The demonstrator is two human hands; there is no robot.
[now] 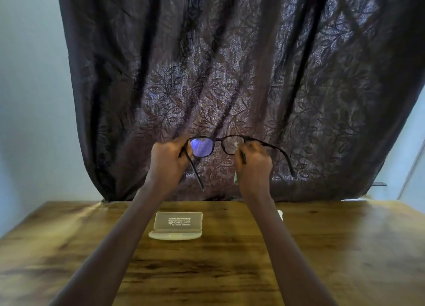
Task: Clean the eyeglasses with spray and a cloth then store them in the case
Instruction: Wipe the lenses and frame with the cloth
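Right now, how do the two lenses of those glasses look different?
The left lens of the eyeglasses glows blue-violet with reflected light and is uncovered; the right lens shows no glare and is partly hidden by the right hand. The left hand holds the frame beside its lens. Both sit in one dark frame.

Both hands, left [169, 158] and right [253, 165], hold glasses [215, 144] at frame centre; open case [176, 225] on table [345, 248] below
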